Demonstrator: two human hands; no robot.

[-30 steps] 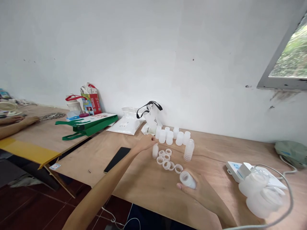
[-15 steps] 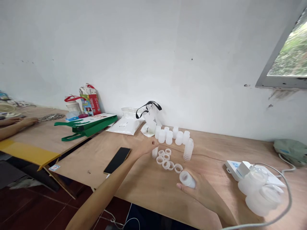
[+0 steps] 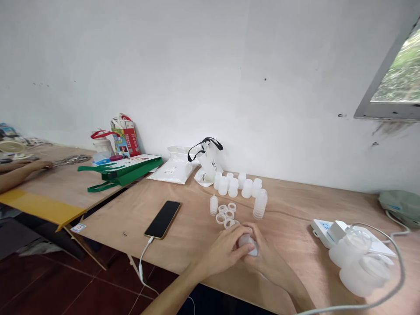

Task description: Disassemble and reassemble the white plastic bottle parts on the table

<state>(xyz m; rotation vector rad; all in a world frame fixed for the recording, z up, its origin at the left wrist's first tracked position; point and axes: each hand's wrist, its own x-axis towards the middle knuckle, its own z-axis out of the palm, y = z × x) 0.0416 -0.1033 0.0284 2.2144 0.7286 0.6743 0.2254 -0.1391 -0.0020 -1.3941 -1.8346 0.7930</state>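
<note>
Near the front edge of the table, both my hands meet around one small translucent white plastic bottle (image 3: 246, 241). My right hand (image 3: 267, 258) wraps it from the right. The fingers of my left hand (image 3: 226, 249) close over its upper end from the left; whether a small part sits under them is hidden. Just beyond lie several loose translucent rings (image 3: 230, 214), partly covered by my fingers. To their left stands a short stack of clear pieces with a pointed tip (image 3: 213, 205). A taller stack of domed clear caps (image 3: 260, 204) stands to their right.
Several small white bottles (image 3: 233, 188) stand behind the rings. A phone (image 3: 163, 220) with a charging cable lies left. White bags (image 3: 173, 168) rest against the wall. Larger translucent containers (image 3: 364, 273), a power strip (image 3: 323, 232) and cable sit right. Another person's hands (image 3: 36, 165) are far left.
My left hand has left the pointed-tip stack and come right and nearer, onto the bottle. My right hand has shifted slightly left, and the bottle is now enclosed by both hands.
</note>
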